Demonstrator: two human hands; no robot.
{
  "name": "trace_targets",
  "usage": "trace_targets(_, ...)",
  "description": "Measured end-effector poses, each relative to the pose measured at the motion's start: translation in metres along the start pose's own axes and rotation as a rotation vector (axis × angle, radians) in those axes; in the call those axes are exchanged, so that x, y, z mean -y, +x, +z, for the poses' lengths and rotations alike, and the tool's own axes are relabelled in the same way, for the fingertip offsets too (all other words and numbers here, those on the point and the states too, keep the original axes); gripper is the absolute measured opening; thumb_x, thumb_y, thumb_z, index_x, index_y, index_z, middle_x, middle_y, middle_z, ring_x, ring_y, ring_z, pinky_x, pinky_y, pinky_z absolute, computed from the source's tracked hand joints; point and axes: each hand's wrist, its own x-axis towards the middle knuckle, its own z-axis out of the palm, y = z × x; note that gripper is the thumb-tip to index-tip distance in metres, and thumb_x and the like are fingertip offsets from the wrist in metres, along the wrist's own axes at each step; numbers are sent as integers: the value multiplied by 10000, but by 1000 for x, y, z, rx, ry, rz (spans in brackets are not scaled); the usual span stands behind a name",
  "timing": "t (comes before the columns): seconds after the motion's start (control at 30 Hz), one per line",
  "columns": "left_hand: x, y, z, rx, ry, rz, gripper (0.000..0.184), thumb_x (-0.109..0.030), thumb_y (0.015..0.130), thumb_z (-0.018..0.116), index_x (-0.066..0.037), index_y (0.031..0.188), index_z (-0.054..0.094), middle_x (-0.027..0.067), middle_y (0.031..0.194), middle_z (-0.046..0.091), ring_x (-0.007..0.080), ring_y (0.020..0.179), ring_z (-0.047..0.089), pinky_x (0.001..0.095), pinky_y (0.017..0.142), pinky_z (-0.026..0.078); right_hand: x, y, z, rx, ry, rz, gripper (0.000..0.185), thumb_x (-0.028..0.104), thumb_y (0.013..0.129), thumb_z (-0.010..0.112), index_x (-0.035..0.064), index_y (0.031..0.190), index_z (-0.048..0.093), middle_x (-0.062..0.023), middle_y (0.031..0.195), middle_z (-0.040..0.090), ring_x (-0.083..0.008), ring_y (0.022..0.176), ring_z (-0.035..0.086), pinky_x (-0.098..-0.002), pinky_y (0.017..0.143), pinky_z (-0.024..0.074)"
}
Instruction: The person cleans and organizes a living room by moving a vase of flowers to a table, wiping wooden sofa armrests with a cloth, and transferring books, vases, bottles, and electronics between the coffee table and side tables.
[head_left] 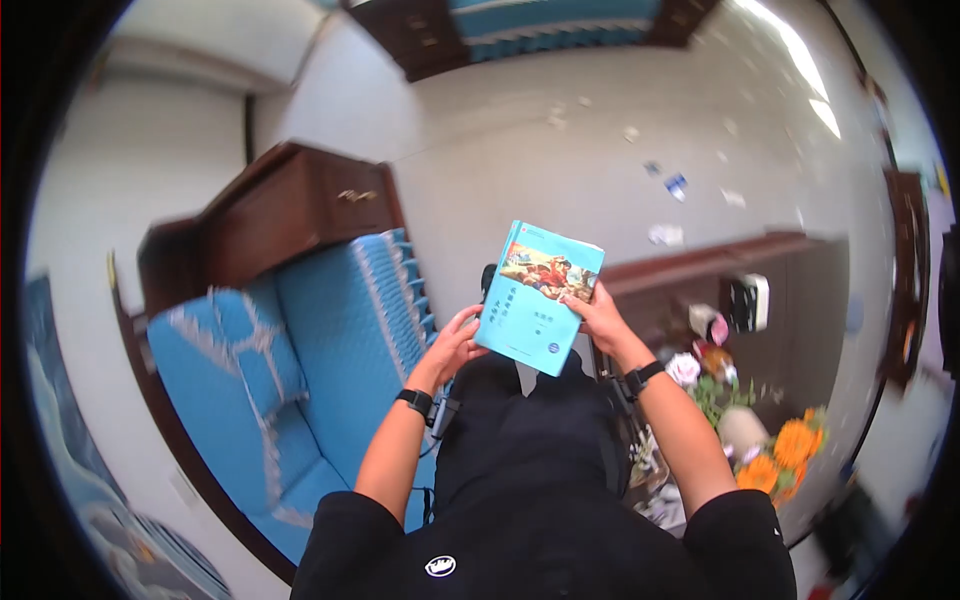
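Pale, glossy floor (480, 150) spreads toward twelve o'clock, with small paper-like scraps (676, 187) lying on it at two. Near the middle of the view, above the person's dark-trousered legs, is a light-blue book (528, 318), held up with its printed cover facing the camera. Its long axis leans a little clockwise of upright: the top end points between twelve and one o'clock, the bottom end between six and seven.

Thin and rectangular, the book has a smooth-looking cover with a painted band of figures in reds and browns across its upper part, columns of dark characters below and a round dark badge near its lower right corner. The right hand (600, 314) grips the right long edge, thumb laid over the cover. The left hand (458, 340) is half curled against the left long edge, touching it; how firmly it closes there I cannot tell. Each wrist wears a black band (643, 378).

Between eight and nine o'clock is a sofa (325, 320) in quilted blue fabric edged with white lace-like trim. At ten, a dark wooden cabinet (325, 195) carries a metal handle. Orange flowers (795, 443) with ruffled petals stand at four, beside a brown table (820, 300).
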Motion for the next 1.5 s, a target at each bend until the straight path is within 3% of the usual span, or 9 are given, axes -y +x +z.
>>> trace_targets(0.17,-53,-38,-69,2,327,-82,588,-252,964,686,-85,1460,417,49,1290,620,158,1139,628,343,923,549,66,55,142,318,-463,1,533,139,975,648,62,1452,425,-76,1212,655,-142,1056,646,-341,829,559)
trace_targets(0.47,-139,-48,-227,-395,-394,489,466,-189,992,639,-77,1403,449,58,1312,596,197,1157,622,401,971,544,65,154,303,340,-1004,-96,436,265,1000,614,60,1373,516,-177,1137,702,-217,997,675,-358,870,528)
trace_targets(0.6,-217,-10,-320,-506,-625,753,404,-172,1020,592,-113,1395,454,51,1304,599,202,1149,626,397,940,558,49,167,272,228,-1011,30,417,270,985,626,64,1337,540,-174,1087,715,-225,940,691,-358,847,537)
trace_targets(0.77,-274,47,-435,-571,-713,762,287,-177,1003,620,-122,1271,530,51,1148,659,202,1025,678,398,838,609,45,153,203,18,-1084,166,383,251,984,621,42,1299,555,-140,1030,712,-189,897,678,-333,817,538)
trace_targets(1.07,-307,83,-452,-692,-632,644,291,-233,1014,613,-58,1235,542,99,1171,653,272,1069,673,468,933,572,41,107,139,-274,-788,371,294,248,1014,574,89,1261,573,-45,1016,698,-125,856,657,-297,715,532)
trace_targets(1.2,-334,76,-454,-719,-507,510,362,-269,1024,590,-27,1286,524,130,1207,637,325,1104,660,484,933,581,27,96,121,-260,-737,386,274,235,1019,559,92,1253,577,-49,1032,702,-134,875,662,-302,727,535)
trace_targets(1.27,-334,70,-453,-734,-408,512,502,-395,1038,532,19,1318,487,197,1162,660,367,1039,692,474,855,614,24,88,120,-254,-714,380,265,228,1022,553,99,1251,579,-42,1033,703,-131,882,661,-300,736,535)
trace_targets(1.37,-334,61,-445,-836,54,159,892,-690,978,391,132,1323,427,331,1080,671,397,867,737,423,684,636,15,80,116,-262,-665,348,242,232,1025,555,110,1230,596,-32,1026,700,-116,881,655,-287,731,526)
trace_targets(1.5,-319,64,-475,-893,2,97,918,-747,947,375,94,1287,515,269,1126,686,349,844,744,393,685,619,-8,69,93,-244,-560,308,210,245,1023,567,118,1185,607,-31,1013,680,-101,837,641,-256,657,498)
